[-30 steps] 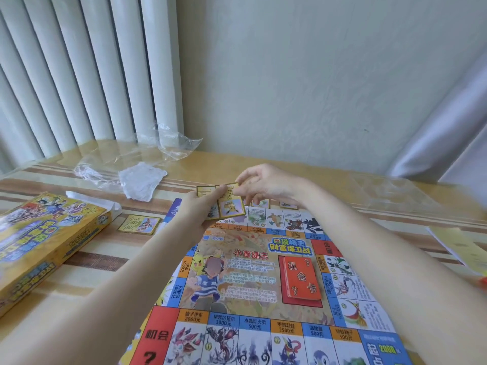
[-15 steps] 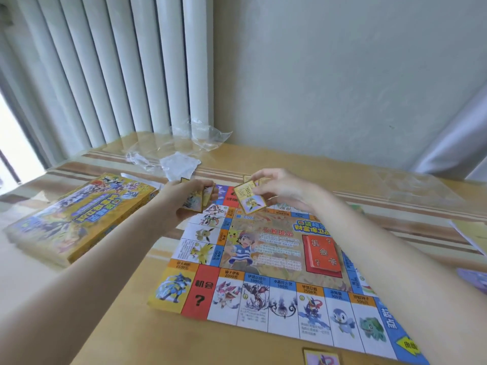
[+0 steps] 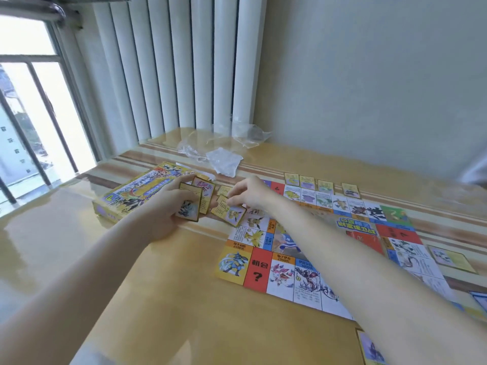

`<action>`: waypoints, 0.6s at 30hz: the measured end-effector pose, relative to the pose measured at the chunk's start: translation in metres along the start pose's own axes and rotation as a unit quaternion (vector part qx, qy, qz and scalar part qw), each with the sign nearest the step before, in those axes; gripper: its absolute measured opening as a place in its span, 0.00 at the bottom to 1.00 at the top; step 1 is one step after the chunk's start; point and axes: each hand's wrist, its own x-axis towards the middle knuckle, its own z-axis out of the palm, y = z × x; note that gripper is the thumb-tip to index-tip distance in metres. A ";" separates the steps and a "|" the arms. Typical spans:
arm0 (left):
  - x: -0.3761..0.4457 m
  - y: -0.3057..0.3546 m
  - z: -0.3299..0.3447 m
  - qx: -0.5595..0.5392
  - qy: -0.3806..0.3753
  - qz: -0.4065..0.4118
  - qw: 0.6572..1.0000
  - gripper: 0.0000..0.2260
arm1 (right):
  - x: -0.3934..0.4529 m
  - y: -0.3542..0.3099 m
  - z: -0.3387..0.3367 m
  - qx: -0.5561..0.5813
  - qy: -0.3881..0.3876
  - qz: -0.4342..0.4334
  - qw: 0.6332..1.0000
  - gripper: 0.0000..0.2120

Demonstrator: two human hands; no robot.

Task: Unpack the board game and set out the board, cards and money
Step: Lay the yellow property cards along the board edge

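The colourful game board (image 3: 311,262) lies unfolded on the yellow table. My left hand (image 3: 168,206) grips a small fan of yellow-edged cards (image 3: 193,202) just left of the board's far left corner. My right hand (image 3: 250,193) pinches a single card (image 3: 229,214) low over that corner's edge. Several cards (image 3: 322,184) lie in a row along the board's far side. One more card (image 3: 452,258) lies off the right side, and another (image 3: 371,347) at the near edge. The yellow game box (image 3: 131,196) sits behind my left hand.
Crumpled clear wrappers (image 3: 224,151) and a white bag lie at the back near the wall and vertical blinds. A window with bars is at the far left. The glossy table top (image 3: 163,299) stretches toward me on the left.
The view has swung left. My right hand has carried its single card leftward and lower, over the board's far left corner. My left hand still holds the fan.
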 end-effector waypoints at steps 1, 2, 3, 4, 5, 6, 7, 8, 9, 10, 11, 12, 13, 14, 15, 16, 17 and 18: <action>-0.008 0.003 0.003 -0.019 0.003 -0.015 1.000 0.17 | 0.003 -0.002 0.006 -0.008 0.001 -0.001 1.000 0.08; -0.011 0.002 0.001 -0.038 -0.001 -0.021 0.999 0.14 | 0.006 -0.005 0.012 -0.013 0.001 0.000 1.000 0.07; -0.013 0.001 0.000 -0.059 -0.008 -0.030 0.998 0.13 | 0.009 -0.005 0.017 -0.011 0.003 0.001 1.000 0.06; -0.014 0.001 -0.002 -0.073 -0.008 -0.041 0.996 0.12 | 0.010 -0.005 0.021 -0.004 0.003 0.005 1.000 0.04; -0.015 0.003 -0.003 -0.086 -0.001 -0.054 0.995 0.10 | 0.012 -0.005 0.024 0.003 0.004 0.009 1.000 0.03; -0.018 0.004 -0.003 -0.096 -0.003 -0.064 0.993 0.09 | 0.011 -0.006 0.027 0.008 0.005 0.012 1.000 0.03; -0.019 0.006 -0.003 -0.105 0.001 -0.069 0.992 0.08 | 0.011 -0.005 0.028 0.009 0.007 0.015 1.000 0.03; -0.019 0.006 -0.002 -0.112 0.003 -0.074 0.991 0.08 | 0.010 -0.005 0.030 0.004 0.010 0.014 1.000 0.03; -0.018 0.006 -0.001 -0.111 0.006 -0.073 0.991 0.09 | 0.009 -0.006 0.031 -0.008 0.014 0.008 1.000 0.04; -0.018 0.006 -0.001 -0.113 0.007 -0.074 0.991 0.10 | 0.009 -0.006 0.032 -0.025 0.018 0.001 1.000 0.05; -0.018 0.005 0.000 -0.115 0.010 -0.073 0.991 0.10 | 0.008 -0.007 0.033 -0.043 0.023 -0.007 0.999 0.05; -0.018 0.004 0.001 -0.118 0.013 -0.074 0.990 0.10 | 0.008 -0.007 0.034 -0.061 0.027 -0.016 0.998 0.05; -0.017 0.003 0.002 -0.115 0.017 -0.075 0.990 0.10 | 0.009 -0.007 0.036 -0.076 0.031 -0.022 0.996 0.04; -0.017 0.003 0.003 -0.112 0.020 -0.075 0.991 0.10 | 0.010 -0.006 0.037 -0.087 0.037 -0.025 0.995 0.06; -0.017 0.002 0.004 -0.108 0.023 -0.074 0.991 0.09 | 0.011 -0.006 0.036 -0.095 0.046 -0.026 0.994 0.07; -0.017 0.002 0.005 -0.107 0.024 -0.072 0.991 0.09 | 0.012 -0.006 0.034 -0.096 0.060 -0.029 0.993 0.07; -0.017 0.003 0.006 -0.105 0.022 -0.070 0.992 0.08 | 0.011 -0.007 0.029 -0.087 0.083 -0.036 0.992 0.05; -0.016 0.003 0.008 -0.104 0.021 -0.067 0.992 0.07 | 0.010 -0.010 0.022 -0.063 0.104 -0.042 0.992 0.03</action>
